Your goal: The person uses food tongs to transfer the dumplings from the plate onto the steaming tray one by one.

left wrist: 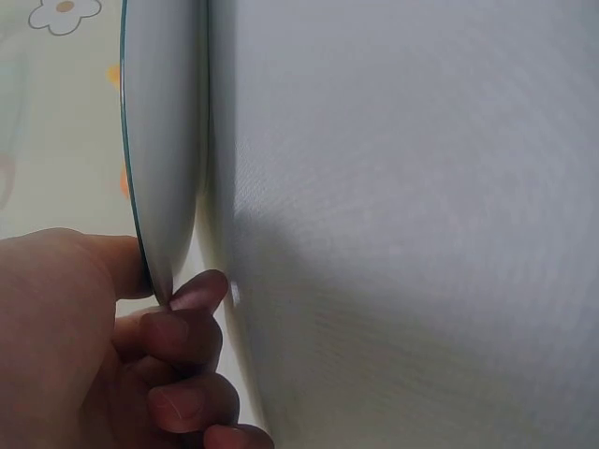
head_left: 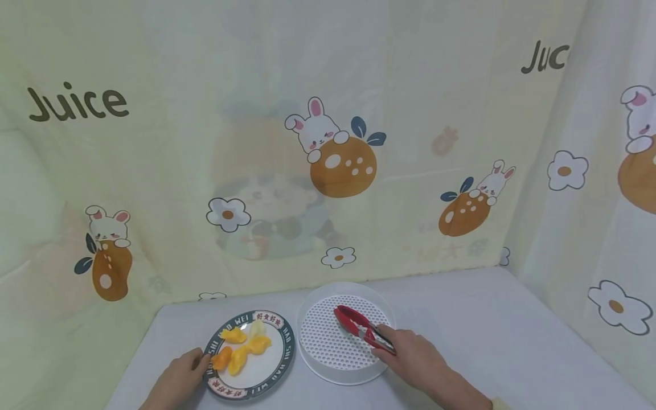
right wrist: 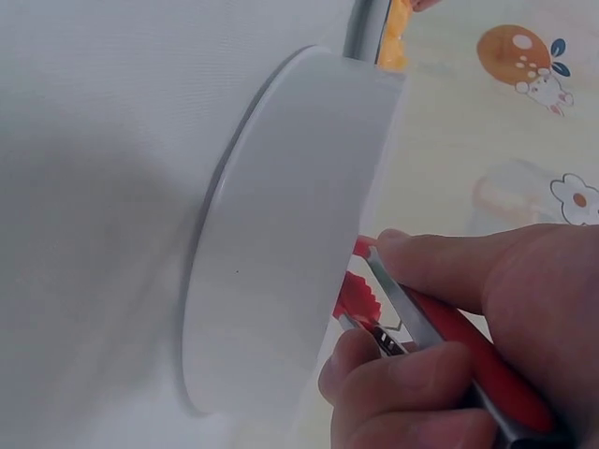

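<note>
My left hand [head_left: 176,378] is at the left rim of a round plate [head_left: 279,373] with a dark patterned border. In the left wrist view the thumb lies over the plate's edge and a finger under it, pinching the rim. Several yellow dumpling-like pieces [head_left: 237,361] lie on the plate, one more orange and one paler. My right hand [head_left: 412,359] holds red-tipped tongs [head_left: 353,323] over a white round sieve [head_left: 320,347] with a perforated bottom. In the right wrist view, the sieve's wall [right wrist: 281,224] partly hides the tong tips. No food piece is visible between them.
Plate and sieve stand side by side on a white-covered table [head_left: 461,319]. A curtain [head_left: 410,68] printed with rabbits, oranges and flowers hangs behind the table, and more of it hangs at both sides.
</note>
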### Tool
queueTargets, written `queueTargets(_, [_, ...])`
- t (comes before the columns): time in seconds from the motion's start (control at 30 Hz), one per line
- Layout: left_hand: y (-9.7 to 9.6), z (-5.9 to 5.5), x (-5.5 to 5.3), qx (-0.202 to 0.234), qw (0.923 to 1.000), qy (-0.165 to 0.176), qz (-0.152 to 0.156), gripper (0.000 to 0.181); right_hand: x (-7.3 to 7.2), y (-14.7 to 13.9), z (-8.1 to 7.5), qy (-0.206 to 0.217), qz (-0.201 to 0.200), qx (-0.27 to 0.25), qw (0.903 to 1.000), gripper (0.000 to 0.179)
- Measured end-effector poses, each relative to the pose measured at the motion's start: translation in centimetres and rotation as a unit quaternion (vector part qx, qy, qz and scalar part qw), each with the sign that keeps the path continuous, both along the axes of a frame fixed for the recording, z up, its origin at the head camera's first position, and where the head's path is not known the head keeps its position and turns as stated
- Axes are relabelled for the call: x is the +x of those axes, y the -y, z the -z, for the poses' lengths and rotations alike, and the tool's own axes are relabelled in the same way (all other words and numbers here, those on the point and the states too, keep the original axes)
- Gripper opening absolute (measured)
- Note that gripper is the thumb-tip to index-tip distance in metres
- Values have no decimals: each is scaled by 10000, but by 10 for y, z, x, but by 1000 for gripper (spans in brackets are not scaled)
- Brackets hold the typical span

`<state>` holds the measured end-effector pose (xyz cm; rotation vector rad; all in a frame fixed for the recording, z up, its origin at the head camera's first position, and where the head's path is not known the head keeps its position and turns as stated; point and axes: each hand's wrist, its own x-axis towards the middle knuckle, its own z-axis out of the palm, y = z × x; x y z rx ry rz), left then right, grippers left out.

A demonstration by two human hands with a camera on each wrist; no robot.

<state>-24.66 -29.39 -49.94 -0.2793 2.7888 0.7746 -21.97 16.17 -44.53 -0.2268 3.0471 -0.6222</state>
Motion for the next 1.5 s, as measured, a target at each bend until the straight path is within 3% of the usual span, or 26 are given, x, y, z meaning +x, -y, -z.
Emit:
queueTargets(0.17, [0, 0, 1, 13, 10000, -30, 16, 27, 0, 3, -5, 55, 101, 55, 9999, 67])
queueTargets(0.37, [1, 1, 1, 18, 10000, -77, 56, 27, 2, 18, -20, 300, 391, -43, 9988, 103])
queueTargets(0.47, [2, 2, 1, 12, 9999, -100, 62, 27, 4, 27, -26, 372, 411, -227, 9982, 111])
queueTargets(0.73, [0, 1, 1, -4, 10000, -89, 21, 26, 7, 55, -30, 451, 207, -470, 9977, 104])
queueTargets(1.03, [0, -2, 2, 81, 10000, -51, -27, 27, 11, 82, -24, 388, -367, -799, 9954, 101])
queueTargets(1.37, [0, -2, 1, 135, 9999, -59, -62, 28, 17, 114, -1, 1400, -503, -1151, 9822, 96])
queueTargets(1.5, [0, -1, 1, 154, 9998, -71, -70, 27, 21, 125, 11, 1575, -579, -867, 9820, 90])
